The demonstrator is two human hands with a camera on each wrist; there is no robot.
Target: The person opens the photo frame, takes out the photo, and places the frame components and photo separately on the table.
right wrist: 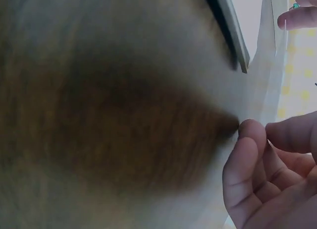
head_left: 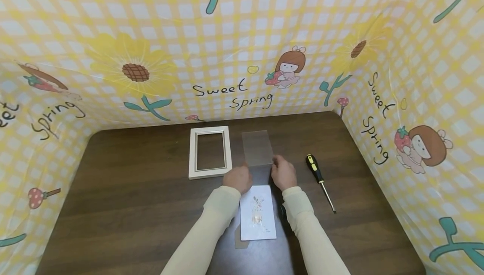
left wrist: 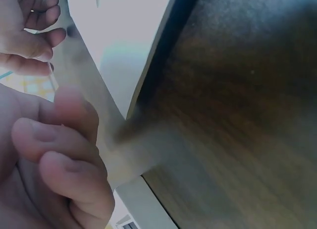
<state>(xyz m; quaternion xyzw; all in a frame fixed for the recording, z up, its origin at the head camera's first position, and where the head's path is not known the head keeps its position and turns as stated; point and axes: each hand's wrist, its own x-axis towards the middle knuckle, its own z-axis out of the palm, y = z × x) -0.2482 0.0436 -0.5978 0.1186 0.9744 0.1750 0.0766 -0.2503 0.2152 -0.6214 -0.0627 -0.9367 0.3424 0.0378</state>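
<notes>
Both hands hold a clear, thin sheet (head_left: 258, 148) by its near corners. My left hand (head_left: 237, 178) is at the lower left corner, its fingers curled in the left wrist view, where the thumb's grip is partly hidden. My right hand (head_left: 283, 173) pinches the lower right corner; in the right wrist view its thumb and index finger (right wrist: 251, 132) meet at the sheet's edge. Just below the hands lies a white picture panel (head_left: 258, 220) with a printed plant design. A white picture frame (head_left: 192, 153) with an open middle lies beside the left hand.
To the right lies a screwdriver (head_left: 314, 167) with a black and yellow handle. A brown flat piece (head_left: 242, 242) sticks out from under the panel. Beside the right wrist is a dark object (head_left: 282, 211), partly hidden. Patterned cloth (head_left: 219, 64) walls surround the wooden table (head_left: 132, 207).
</notes>
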